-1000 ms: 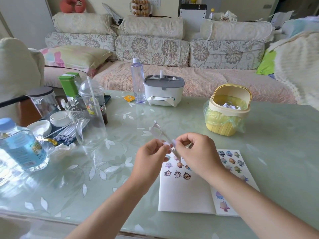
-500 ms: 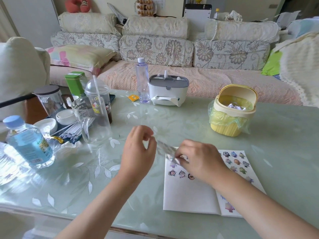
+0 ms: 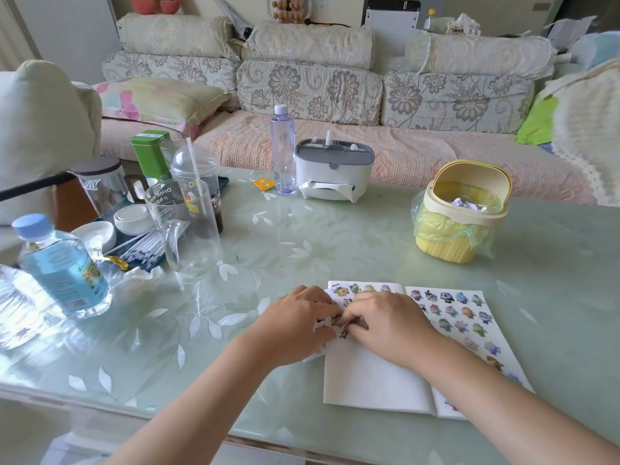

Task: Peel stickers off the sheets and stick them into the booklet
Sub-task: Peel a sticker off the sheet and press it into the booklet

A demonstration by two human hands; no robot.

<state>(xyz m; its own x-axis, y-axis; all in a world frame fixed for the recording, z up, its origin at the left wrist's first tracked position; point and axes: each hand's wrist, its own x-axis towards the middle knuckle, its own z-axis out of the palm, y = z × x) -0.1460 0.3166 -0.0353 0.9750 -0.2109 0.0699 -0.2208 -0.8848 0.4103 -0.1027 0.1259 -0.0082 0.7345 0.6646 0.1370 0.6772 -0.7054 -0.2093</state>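
Observation:
The open booklet (image 3: 372, 377) lies on the glass table near the front edge. Its left page is mostly white with a few stickers at the top; the right page (image 3: 459, 317) carries several cartoon stickers. A small sticker sheet (image 3: 339, 293) lies over the booklet's upper left corner, between my hands. My left hand (image 3: 298, 322) grips the sheet's left side, fingers curled over it. My right hand (image 3: 385, 325) meets it from the right and pinches a sticker at the sheet's middle. The fingertips hide the sticker itself.
A yellow mini bin (image 3: 461, 213) with a bag stands behind the booklet on the right. A glass jug (image 3: 183, 226), a blue water bottle (image 3: 62, 266), cups and pens crowd the left. A white dispenser box (image 3: 333, 169) and a clear bottle (image 3: 283, 152) stand at the far edge.
Both hands have come down from mid-air onto the booklet's left page, bringing the sheet with them. The left hand swung out briefly, then closed in on the right hand again.

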